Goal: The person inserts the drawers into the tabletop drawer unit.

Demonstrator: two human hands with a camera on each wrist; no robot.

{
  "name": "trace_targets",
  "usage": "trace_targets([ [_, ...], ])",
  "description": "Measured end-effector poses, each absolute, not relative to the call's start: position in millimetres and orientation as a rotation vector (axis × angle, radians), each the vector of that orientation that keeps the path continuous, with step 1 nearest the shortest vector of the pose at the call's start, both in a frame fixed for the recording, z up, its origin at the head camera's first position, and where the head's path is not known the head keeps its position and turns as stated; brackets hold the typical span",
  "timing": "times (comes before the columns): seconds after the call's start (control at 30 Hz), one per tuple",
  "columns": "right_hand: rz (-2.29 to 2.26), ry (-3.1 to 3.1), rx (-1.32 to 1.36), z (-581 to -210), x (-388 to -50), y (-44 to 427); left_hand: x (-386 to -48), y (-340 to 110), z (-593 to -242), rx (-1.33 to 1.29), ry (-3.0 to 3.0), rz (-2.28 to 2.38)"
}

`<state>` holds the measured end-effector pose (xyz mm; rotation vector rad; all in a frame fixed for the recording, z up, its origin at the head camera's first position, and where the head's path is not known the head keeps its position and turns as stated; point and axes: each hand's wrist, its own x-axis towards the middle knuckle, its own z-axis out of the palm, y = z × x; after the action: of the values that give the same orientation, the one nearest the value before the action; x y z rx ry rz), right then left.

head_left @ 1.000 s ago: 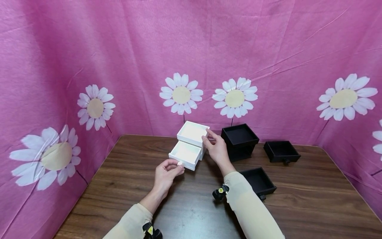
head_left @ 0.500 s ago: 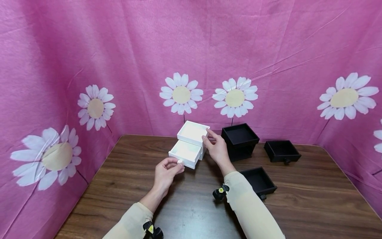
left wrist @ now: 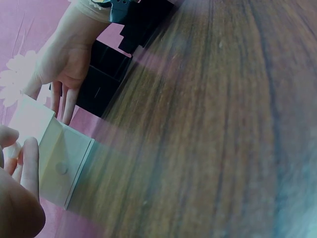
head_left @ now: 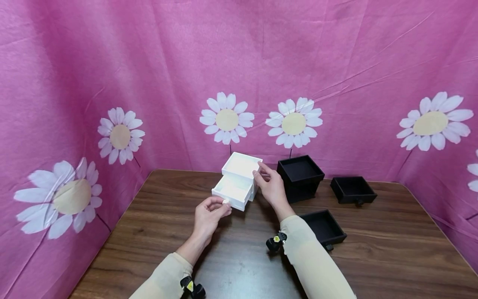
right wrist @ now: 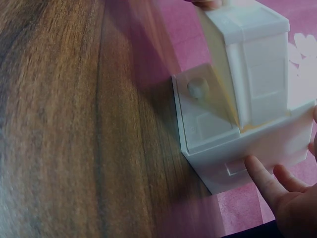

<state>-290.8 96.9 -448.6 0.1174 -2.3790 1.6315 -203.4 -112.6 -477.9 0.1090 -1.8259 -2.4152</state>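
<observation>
A small white drawer cabinet point(head_left: 242, 164) stands on the table, its top a shallow tray. The upper white drawer point(head_left: 233, 189) sticks out of its front. My left hand point(head_left: 207, 216) pinches the knob of that drawer. In the right wrist view the lower drawer point(right wrist: 205, 116) sits closed, its round knob facing out. My right hand point(head_left: 271, 186) rests against the cabinet's right side. In the right wrist view, its fairly straight fingers point(right wrist: 267, 181) touch the side wall. Part of the left hand is cut off in the left wrist view.
Right of the white cabinet stands a black cabinet point(head_left: 300, 170) with an open front. Two loose black drawers lie on the wooden table point(head_left: 157, 232): one point(head_left: 353, 189) at the back right, another point(head_left: 325, 226) partly behind the right forearm. A pink flowered cloth point(head_left: 179, 62) hangs behind.
The upper white drawer has moved slightly inward and up at its front, with my left hand still on its knob. The right hand has stayed in place.
</observation>
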Motion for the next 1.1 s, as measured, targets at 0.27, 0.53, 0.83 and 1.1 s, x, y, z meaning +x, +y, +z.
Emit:
trace_targets([
  [0.27, 1.629, -2.38, 0.11, -448.2, -290.2, 95.7, -204.1, -113.4, -479.8, 0.111, -1.853, -2.423],
  [0.53, 1.632, -2.365, 0.118, -448.8, -290.4, 95.6, -209.8, -117.1, -480.9, 0.125, -1.868, -2.426],
  [0.83, 1.638, -2.365, 0.113, -449.6, -290.2, 96.5, -213.3, -116.8, -484.0, 0.128, -1.831, -2.464],
  [1.1, 1.634, -2.374, 0.112, -449.4, -290.0, 96.3, -218.5, -109.4, -483.7, 0.124, -1.825, -2.481],
])
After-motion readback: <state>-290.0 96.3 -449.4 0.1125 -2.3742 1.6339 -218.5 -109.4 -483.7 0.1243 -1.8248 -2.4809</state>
